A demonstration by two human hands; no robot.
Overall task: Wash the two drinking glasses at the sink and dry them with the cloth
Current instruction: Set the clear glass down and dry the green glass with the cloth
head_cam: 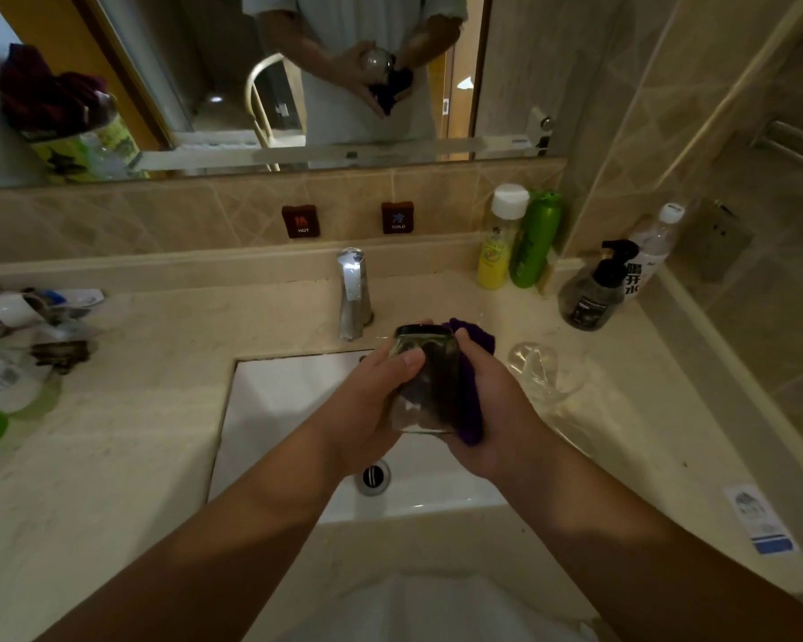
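Over the white rectangular sink (274, 400), the left hand (367, 400) grips a clear, smooth drinking glass (425, 382) lying sideways. The right hand (492, 410) presses a soft purple cloth (469, 363) against its side, fingers curled. Right of that hand, a second clear glass (536, 368) rests on the speckled beige counter (112, 456).

Purple cloth (471, 359), white sink (274, 396), yellow bottle (494, 257) beside a seemingly plain green bottle (534, 243)
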